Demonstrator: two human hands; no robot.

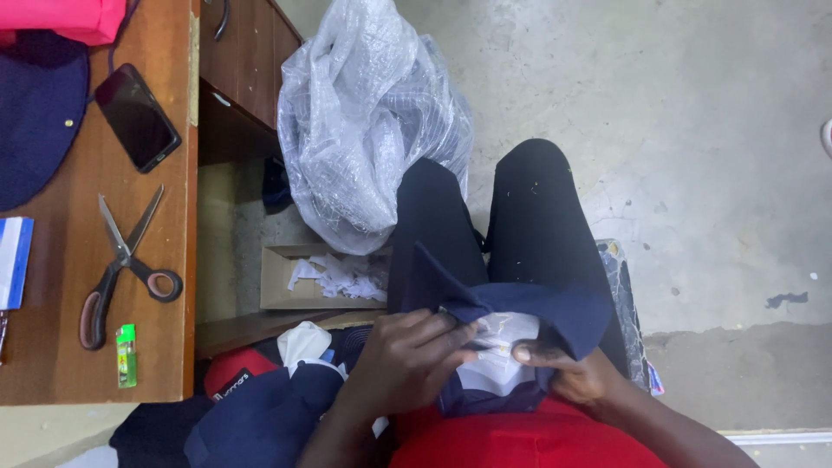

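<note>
Left hand point(407, 360) pinched on near edge of navy cap point(520, 308), upturned in lap. Right hand point(568, 373) clamped on right rim, thumb pressing white lining point(501, 342). Both touching cap; brim pointing far-left. Scissors point(121, 269) well apart, left, on wooden table point(165, 347).

Red top at the bottom edge, black trousers speckled with pale lint, bare forearms, no sleeves visible

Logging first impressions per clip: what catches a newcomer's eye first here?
Both hands, left hand and right hand, grip a navy blue fabric cap over the lap, bottom centre. Above it bulges a crumpled clear plastic bag. Dark-handled steel scissors lie on the wooden desk, left.
</note>
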